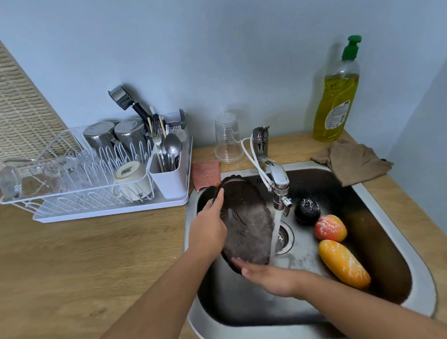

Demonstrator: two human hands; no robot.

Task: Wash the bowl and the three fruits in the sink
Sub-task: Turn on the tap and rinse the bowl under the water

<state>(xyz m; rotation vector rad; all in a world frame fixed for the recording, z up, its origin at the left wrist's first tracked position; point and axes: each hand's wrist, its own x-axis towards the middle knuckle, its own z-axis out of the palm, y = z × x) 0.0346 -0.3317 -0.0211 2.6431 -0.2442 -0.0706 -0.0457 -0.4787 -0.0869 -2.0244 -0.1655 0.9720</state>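
A dark brown bowl with a scalloped rim (245, 217) is tilted on edge in the steel sink (388, 218), beside the water running from the tap (275, 180). My left hand (208, 226) grips its left rim, thumb on the inside. My right hand (268, 276) touches the bowl's lower edge with straight fingers. Three fruits speckled with white lie at the sink's right: a black round one (307, 211), a red-orange one (330, 228) and a long orange-yellow one (343, 262).
A white dish rack (99, 174) with cups, glasses and cutlery stands on the wooden counter at left. A pink sponge cloth (206, 174), an upturned clear cup (227, 138), a dish soap bottle (337, 95) and a brown rag (355, 161) sit behind the sink.
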